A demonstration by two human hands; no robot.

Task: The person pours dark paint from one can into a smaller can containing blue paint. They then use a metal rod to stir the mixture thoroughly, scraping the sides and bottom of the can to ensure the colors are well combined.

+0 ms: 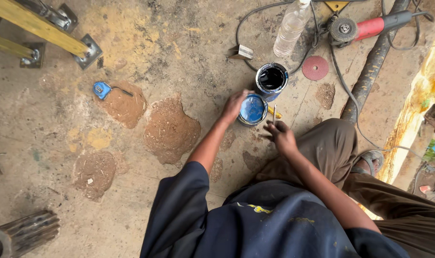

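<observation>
Left hand (235, 105) is gripping the rim of the blue paint can (253, 109), fingers curled. Right hand (280, 135) is pinching a thin metal stick (274, 113) beside it; black can (271, 79) is sitting just behind.

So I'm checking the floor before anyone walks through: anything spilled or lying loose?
Nothing looks spilled. Brown patches mark the floor, and a loose red grinding disc lies beside the open paint can, amid trailing cables.

I see my left hand (234, 106) on the near tin (253, 110), a second tin (271, 79) just behind it, a bottle (291, 28) and grinder (365, 26) farther back, a tape measure (102, 89) well left.
</observation>
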